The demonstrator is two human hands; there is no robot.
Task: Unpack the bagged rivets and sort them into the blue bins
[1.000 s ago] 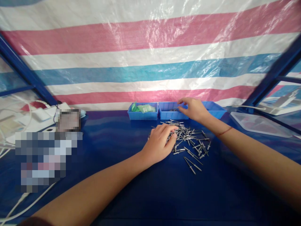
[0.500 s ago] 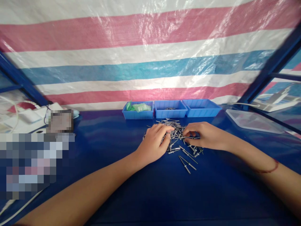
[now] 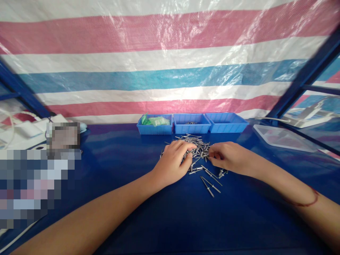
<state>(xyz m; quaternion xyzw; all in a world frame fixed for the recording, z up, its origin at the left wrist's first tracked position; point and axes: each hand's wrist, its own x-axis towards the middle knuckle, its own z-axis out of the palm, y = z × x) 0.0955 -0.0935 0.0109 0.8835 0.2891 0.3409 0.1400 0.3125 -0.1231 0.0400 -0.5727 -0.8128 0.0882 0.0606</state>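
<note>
Over the rivets [image 3: 198, 152], left hand [image 3: 174, 161] curled, thumb apart; right hand [image 3: 231, 158] bunched alongside; can't tell either's hold. Best pinch rivets singly, mid-stem.

Slender metal rivets [image 3: 202, 152] I am handling: silver-grey
Smooth tabletop [image 3: 186, 219] before me: deep navy blue
Row of oblong plastic bins [image 3: 191, 130] facing me: plain bright blue
Crumpled plastic bag [image 3: 159, 121] in the leftmost bin [image 3: 154, 131]: pale green
Woven plastic sheet [image 3: 159, 79] I face: broad white, pink-red and teal-blue stripes
Thin band [image 3: 305, 205] I wear: dark red
</note>
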